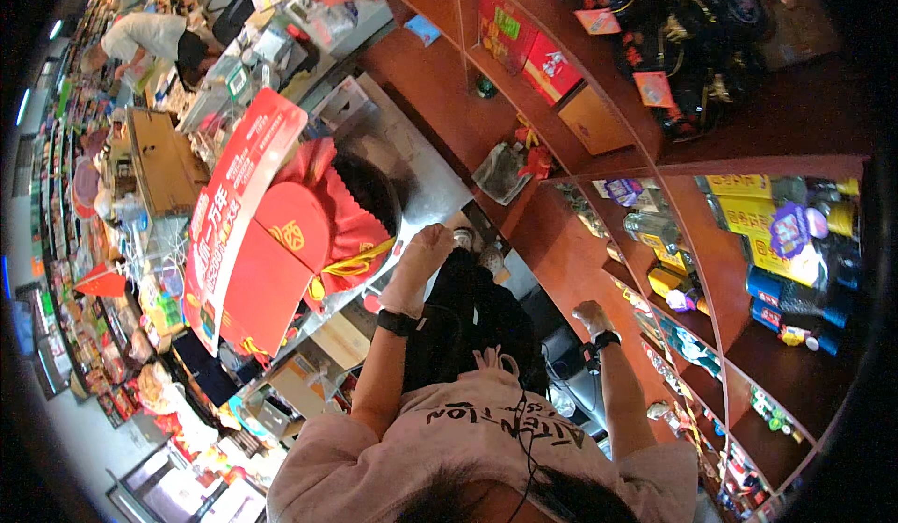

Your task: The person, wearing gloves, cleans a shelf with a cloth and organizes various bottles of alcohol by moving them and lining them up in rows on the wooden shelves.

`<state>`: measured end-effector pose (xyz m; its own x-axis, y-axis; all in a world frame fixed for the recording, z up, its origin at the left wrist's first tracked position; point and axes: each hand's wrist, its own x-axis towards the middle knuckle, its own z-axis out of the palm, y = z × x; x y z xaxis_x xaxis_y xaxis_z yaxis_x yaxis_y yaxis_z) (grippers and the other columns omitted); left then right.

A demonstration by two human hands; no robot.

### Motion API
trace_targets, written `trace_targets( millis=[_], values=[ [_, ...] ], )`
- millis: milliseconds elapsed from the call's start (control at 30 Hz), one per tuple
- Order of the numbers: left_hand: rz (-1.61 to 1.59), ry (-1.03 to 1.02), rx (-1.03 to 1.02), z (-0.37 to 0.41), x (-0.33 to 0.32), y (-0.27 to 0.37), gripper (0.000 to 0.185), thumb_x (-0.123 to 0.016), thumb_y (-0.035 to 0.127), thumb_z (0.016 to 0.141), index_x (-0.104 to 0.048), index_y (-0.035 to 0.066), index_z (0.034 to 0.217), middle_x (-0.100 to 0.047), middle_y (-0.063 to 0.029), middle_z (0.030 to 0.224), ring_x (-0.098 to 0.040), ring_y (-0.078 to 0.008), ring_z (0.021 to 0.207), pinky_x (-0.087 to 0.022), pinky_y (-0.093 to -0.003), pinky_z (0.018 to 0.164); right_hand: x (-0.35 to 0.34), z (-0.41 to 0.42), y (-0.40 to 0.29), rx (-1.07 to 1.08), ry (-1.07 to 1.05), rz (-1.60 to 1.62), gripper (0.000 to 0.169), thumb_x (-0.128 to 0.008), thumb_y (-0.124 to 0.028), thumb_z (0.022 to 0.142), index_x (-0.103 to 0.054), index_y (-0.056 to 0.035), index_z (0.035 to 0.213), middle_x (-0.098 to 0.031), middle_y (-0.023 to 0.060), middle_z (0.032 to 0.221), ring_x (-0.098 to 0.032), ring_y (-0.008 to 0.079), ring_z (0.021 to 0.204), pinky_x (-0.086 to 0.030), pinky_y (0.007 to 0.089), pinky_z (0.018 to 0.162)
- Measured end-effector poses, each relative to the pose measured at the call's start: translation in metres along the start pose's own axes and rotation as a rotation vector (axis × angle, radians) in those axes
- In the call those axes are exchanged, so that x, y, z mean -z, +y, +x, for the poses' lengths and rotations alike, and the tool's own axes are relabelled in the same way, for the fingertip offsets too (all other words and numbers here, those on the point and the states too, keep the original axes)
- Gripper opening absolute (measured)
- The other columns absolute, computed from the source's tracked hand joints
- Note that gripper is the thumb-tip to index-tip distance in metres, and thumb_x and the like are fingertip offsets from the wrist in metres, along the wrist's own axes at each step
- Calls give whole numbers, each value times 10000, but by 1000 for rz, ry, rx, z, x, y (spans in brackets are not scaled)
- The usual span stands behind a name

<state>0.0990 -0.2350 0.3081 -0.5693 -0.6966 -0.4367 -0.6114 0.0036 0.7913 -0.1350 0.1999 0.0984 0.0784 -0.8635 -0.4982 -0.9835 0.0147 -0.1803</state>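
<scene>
My left hand (424, 260) is held up in front of me, its fingers curled in with nothing visible in them. A black band circles that wrist. Just left of it stands a large dark round jar (370, 176), topped with a red cloth (354, 218) tied with yellow cord (361, 258). A red printed card (277, 288) bearing writing leans over the cloth. On the other side, my right hand (594, 317) hangs low beside the brown wooden shelving (561, 242), also banded at the wrist. Its fingers are partly hidden and look bent; their grip is unclear.
Bottles with yellow labels (754, 225) and red gift boxes (554, 67) fill the shelves on the right. Dark decorated jars (701, 53) stand above. A cluttered counter (351, 28) lies ahead. Far left, a person (151, 39) bends over near packed goods shelves. Cardboard boxes (302, 386) sit low left.
</scene>
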Motion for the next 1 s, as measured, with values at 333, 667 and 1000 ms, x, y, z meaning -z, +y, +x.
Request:
trace_targets(
  millis=[333,667,1000],
  values=[
    [596,32,41,66,-139,-284,210,-483,152,854,-628,2,869,-631,-191,838,-634,-374,784,-523,-419,728,-69,-1,-34,-49,-158,291,90,-571,-127,735,-601,-127,650,-621,109,700,-625,290,676,-487,413,587],
    [660,321,200,169,-154,-330,268,-461,264,889,-600,38,850,-628,-115,597,-652,-309,578,-528,-423,511,-117,106,-13,-417,-387,379,286,-473,-230,809,-618,5,882,-632,230,945,-615,381,906,-507,469,792],
    [886,149,-58,165,-177,-399,233,-465,222,860,-600,36,900,-647,-184,750,-669,-334,694,-535,-439,499,-407,-98,21,-647,-265,-273,386,-566,-208,824,-525,-109,1194,-517,115,1280,-461,263,1197,-377,437,987]
  ],
)
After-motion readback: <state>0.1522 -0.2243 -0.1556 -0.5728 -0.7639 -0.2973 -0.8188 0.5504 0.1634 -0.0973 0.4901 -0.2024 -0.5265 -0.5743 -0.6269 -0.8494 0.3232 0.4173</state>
